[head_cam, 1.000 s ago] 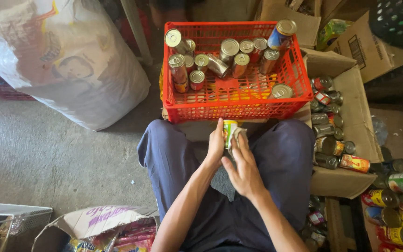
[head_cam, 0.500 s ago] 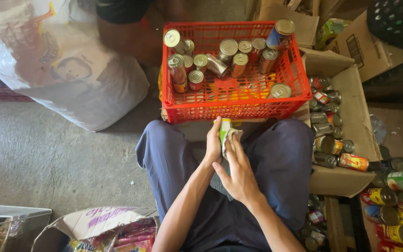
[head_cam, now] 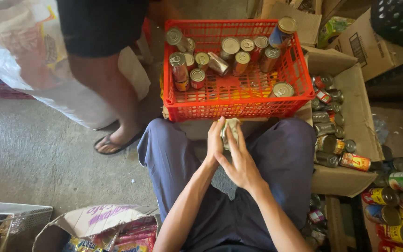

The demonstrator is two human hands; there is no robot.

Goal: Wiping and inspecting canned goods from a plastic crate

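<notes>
Since the earlier frames another person has stepped in at ten o'clock, a bare leg and sandalled foot (head_cam: 113,142) now planted on the concrete floor (head_cam: 38,163) beside the white sack (head_cam: 19,60), while the seated person's hands have turned the small can over, so its green side no longer shows and a pale side faces up. That small can (head_cam: 232,130) sits between the knees, just at six o'clock of the red crate (head_cam: 236,108), held upright and close to the body, likely so both hands can work on it. The left hand (head_cam: 214,140) wraps its fingers shut around the can's near side; the right hand (head_cam: 241,158) lies over it from five o'clock, fingers stretched along the can and pressing on it, a closed grip shared by both. Straight ahead at twelve o'clock, the crate holds a loose batch of tins (head_cam: 232,53), some standing, some tipped, within easy reach of the lap. At three o'clock an open cardboard box (head_cam: 364,116) holds more cans, and still more labelled ones (head_cam: 392,205) lie at four o'clock. At seven o'clock a torn box of bright packets (head_cam: 103,228) rests on the floor.
</notes>
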